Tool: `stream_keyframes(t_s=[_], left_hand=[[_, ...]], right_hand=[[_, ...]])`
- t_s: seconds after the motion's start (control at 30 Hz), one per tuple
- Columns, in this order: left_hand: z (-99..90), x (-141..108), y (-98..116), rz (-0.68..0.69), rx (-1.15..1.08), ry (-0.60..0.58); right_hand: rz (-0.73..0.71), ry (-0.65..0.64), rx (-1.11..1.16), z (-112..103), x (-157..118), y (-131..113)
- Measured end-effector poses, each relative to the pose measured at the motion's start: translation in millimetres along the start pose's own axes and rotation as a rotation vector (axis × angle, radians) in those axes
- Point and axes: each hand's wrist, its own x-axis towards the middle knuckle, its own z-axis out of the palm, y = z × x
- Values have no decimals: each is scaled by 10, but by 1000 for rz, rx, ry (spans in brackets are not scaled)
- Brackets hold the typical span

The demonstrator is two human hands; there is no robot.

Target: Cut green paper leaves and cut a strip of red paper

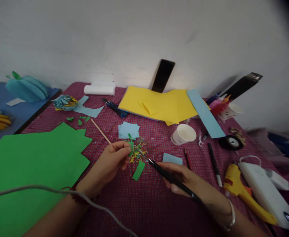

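Note:
My left hand (pixel 113 156) pinches a small green paper piece (pixel 131 148) between thumb and fingers. In my right hand (pixel 184 176) is a pair of black-handled scissors (pixel 170 177), seen edge-on, with the thin blades pointing left at the green piece. Below the blades lie yellow and green paper shavings (pixel 142 153) and a green paper strip (pixel 138 170). A thin wooden stick (pixel 100 130) runs up behind my left hand; whether it touches the fingers I cannot tell. Small blue paper squares (pixel 129 130) lie just beyond, and another blue paper piece (pixel 172 159) is partly behind my right hand.
Green sheets (pixel 36 164) cover the left, crossed by a grey cable (pixel 92 203). At the back are yellow sheets (pixel 159 102) and a box cutter (pixel 115 108). A paper cup (pixel 183 134), a yellow glue gun (pixel 245 194) and a white power strip (pixel 265 191) stand or lie rightward.

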Motion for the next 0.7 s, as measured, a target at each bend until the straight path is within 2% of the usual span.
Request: stream_keyframes(t_s=[0.27, 0.47, 0.7], left_hand=[[-50, -19, -38, 0, 95, -127], [-29, -28, -32, 24, 157, -94], [-30, -23, -48, 27, 215, -73]], right_hand=[[92, 29, 63, 2, -57, -16], [125, 35, 71, 41, -54, -29], [128, -13, 132, 0, -3, 117]])
